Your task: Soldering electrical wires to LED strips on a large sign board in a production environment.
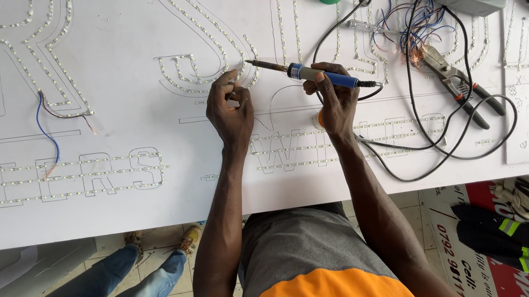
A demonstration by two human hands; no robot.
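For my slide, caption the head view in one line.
Right hand holds a blue-handled soldering iron to LED outlines on a white sign board; left hand pinches beside its tip.

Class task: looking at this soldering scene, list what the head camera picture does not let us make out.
- Head view: whatever the left hand pinches is hidden by its fingers.
- Soldering iron tip contact with the white board: too small to tell.
- Board's outlined shapes: cut off by the top and left edges.
- Cable ends: lost in the tangle.
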